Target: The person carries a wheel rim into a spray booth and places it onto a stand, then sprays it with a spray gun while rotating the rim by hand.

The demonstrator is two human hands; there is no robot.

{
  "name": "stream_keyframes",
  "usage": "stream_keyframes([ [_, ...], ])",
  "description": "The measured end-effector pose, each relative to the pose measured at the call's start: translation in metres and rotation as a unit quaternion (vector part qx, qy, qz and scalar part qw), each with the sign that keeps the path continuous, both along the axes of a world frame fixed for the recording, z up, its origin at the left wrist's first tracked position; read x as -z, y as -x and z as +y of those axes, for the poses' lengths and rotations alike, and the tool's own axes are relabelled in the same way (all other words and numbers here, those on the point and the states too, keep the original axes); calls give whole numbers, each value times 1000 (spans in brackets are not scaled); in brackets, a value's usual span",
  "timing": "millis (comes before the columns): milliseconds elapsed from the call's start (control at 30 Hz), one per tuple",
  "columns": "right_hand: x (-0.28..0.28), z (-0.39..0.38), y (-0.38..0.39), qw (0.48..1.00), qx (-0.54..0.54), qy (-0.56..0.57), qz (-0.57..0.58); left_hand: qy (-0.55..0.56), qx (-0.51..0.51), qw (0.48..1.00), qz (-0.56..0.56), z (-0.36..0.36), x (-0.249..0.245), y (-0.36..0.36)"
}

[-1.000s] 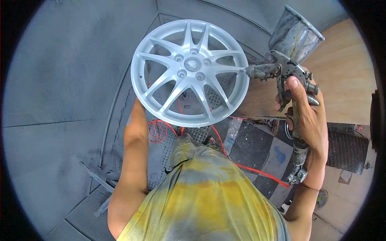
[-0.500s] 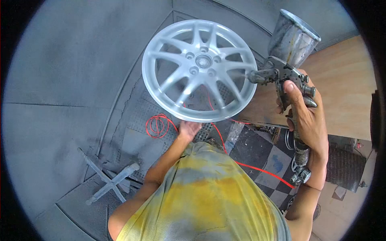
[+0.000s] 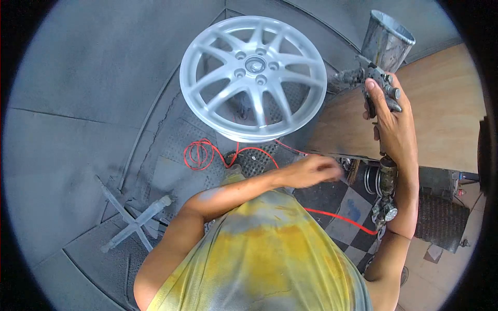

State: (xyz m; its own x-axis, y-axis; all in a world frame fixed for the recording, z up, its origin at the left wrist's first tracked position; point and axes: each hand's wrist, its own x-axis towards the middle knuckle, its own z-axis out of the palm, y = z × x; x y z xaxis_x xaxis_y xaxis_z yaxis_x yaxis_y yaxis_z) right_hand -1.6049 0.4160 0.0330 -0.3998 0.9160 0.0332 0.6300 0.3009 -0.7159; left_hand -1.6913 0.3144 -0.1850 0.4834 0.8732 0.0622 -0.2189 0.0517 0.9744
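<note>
A silver spoked wheel rim is held up face toward me at the upper middle; what supports it is hidden. To its right, my right hand grips a paint-stained spray gun with a metal cup on top, its nozzle pointing left at the rim's edge. A gauge fitting hangs below the gun's handle near my wrist. My left hand is below the rim, in front of my stained shirt, touching neither rim nor gun. Its fingers are curled but smeared by motion.
A red hose runs from the gun's fitting across the floor to a coil under the rim. A cross-shaped stand is at the lower left. A wooden panel stands at the right. Grey walls enclose the left side.
My left hand has moved from beneath the rim's lower edge rightward across my front. The rim's spokes have turned, and it appears slightly higher and left. The spray gun has shifted slightly right.
</note>
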Motion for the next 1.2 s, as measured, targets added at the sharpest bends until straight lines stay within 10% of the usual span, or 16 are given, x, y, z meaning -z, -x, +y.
stream_keyframes([
  [167, 12, -15, -25, 998, -45, 41, 28, -8, -45, 961, -273, 8, -57, -48],
  [367, 5, -40, -29, 988, -97, 80, 88, 49, -36, 937, -344, -3, -72, -46],
  [1200, 9, -13, 152, 961, -255, -62, 86, 35, -250, 921, -298, -36, -58, 70],
])
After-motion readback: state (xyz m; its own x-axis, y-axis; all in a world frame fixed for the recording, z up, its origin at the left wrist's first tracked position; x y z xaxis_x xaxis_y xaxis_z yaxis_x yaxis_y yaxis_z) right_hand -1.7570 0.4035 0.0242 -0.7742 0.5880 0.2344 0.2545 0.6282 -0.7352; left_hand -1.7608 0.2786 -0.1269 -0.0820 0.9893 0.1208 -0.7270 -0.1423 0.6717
